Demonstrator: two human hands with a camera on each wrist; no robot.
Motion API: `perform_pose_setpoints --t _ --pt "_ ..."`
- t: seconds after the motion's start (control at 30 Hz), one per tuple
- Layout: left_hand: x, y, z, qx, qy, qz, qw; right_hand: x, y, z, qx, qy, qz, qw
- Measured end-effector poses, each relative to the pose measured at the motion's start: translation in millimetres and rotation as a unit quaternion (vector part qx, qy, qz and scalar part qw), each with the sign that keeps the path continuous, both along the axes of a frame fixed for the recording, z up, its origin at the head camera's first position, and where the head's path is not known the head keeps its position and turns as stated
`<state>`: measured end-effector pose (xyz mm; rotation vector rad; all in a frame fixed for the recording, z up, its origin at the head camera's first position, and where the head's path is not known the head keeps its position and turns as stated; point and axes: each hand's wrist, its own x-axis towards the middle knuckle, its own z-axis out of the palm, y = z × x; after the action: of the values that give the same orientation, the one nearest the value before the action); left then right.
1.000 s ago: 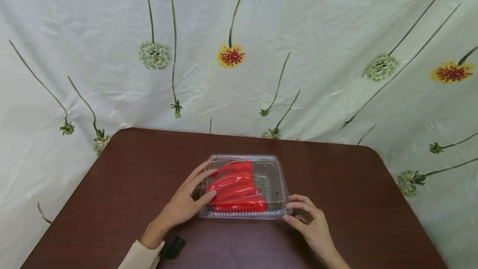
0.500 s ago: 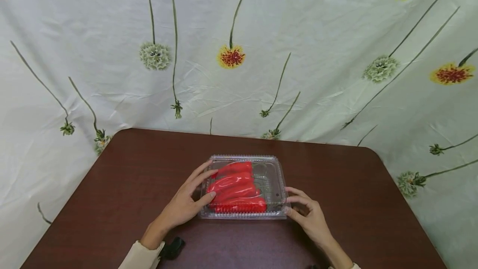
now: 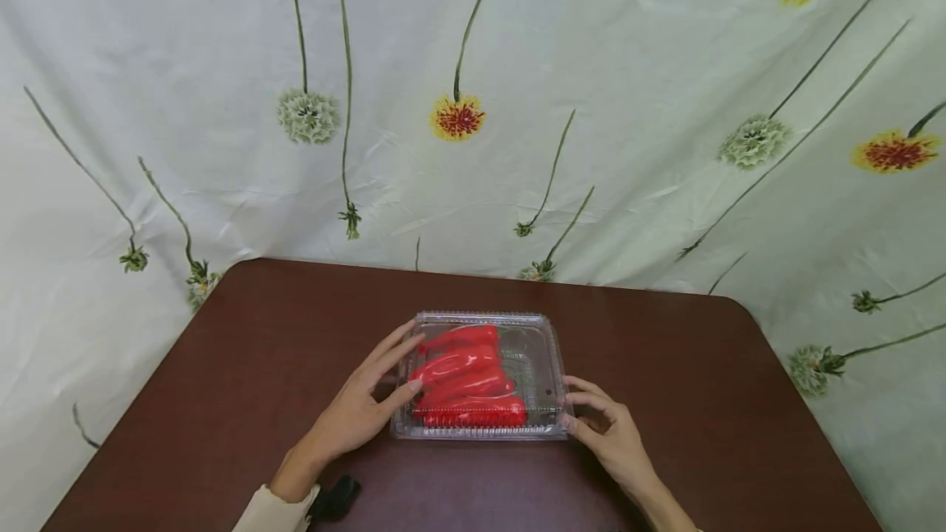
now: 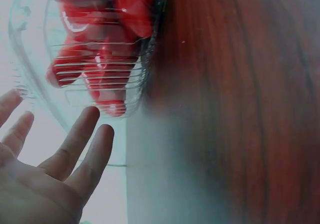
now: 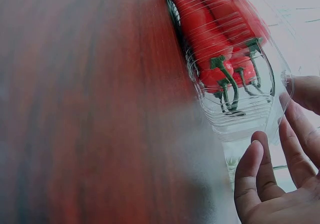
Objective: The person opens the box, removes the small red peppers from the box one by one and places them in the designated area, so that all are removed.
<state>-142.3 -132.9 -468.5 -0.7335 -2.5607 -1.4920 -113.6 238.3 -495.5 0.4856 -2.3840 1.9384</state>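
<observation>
A clear plastic clamshell box (image 3: 543, 368) with several red peppers (image 3: 461, 364) inside sits on the table, its lid down. Green stems (image 5: 230, 86) of the peppers show through its end wall in the right wrist view. My left hand (image 3: 355, 409) lies at the box's left side, fingers spread and nearly straight, fingertips at the lid's left edge. At the front right corner, my right hand (image 3: 609, 433) pinches the rim between thumb and fingertips. Its lower fingers (image 5: 247, 171) are bent loosely below the box in the right wrist view.
The dark brown table (image 3: 288, 327) has rounded far corners. A white cloth (image 3: 636, 105) printed with flowers hangs behind and beside it. A black strap piece (image 3: 336, 499) sits at the left wrist, by the pale sleeve (image 3: 273, 513).
The right hand's fingertips have shifted slightly up and left along the box's right edge. The left hand and the box stay nearly in place.
</observation>
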Motion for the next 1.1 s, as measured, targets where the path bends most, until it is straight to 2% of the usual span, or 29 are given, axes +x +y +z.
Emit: perform_pose_setpoints --t 0.1,0.17,0.23,0.33,0.43,0.57,0.7,0.83,0.93,1.03,1.1 --pt "2.9 -1.5 0.8 0.006 0.009 0.027 0.9996 -1.1 0 0.7 0.004 0.002 0.001 1.0" --pt "8.0 -3.1 -0.1 0.019 0.002 0.056 0.9982 -0.4 0 0.4 0.003 0.003 0.003 1.0" --pt "13.1 -4.7 -0.3 0.041 -0.02 0.083 0.9955 -0.3 -1 0.1 0.0 0.006 0.004 1.0" --pt "20.9 -6.9 0.6 0.083 -0.079 0.108 0.9875 -0.1 -1 -0.7 -0.005 0.01 0.006 0.9999" --pt "28.7 -9.1 2.1 0.126 -0.151 0.117 0.9735 0.6 0 -1.8 -0.011 0.01 0.01 0.9998" --pt "36.4 -10.2 3.3 0.174 -0.22 0.11 0.9536 0.7 1 -2.1 -0.016 0.008 0.011 0.9998" --pt "41.3 -7.5 3.2 0.205 -0.251 0.101 0.9405 0.0 0 -1.3 -0.015 0.008 0.01 0.9998" --pt "43.8 -2.9 2.0 0.227 -0.269 0.108 0.9295 0.2 0 -1.2 -0.015 0.008 0.009 0.9998" --pt "43.6 -1.3 1.5 0.246 -0.289 0.11 0.9185 0.4 0 -0.7 -0.013 0.004 0.006 0.9999" --pt "41.8 -0.5 1.5 0.276 -0.323 0.107 0.899 0.2 0 -0.3 -0.012 0.0 0.004 0.9999" --pt "40.9 0.1 1.4 0.3 -0.348 0.105 0.882 0.2 0 -0.6 -0.013 -0.001 0.004 0.9999"
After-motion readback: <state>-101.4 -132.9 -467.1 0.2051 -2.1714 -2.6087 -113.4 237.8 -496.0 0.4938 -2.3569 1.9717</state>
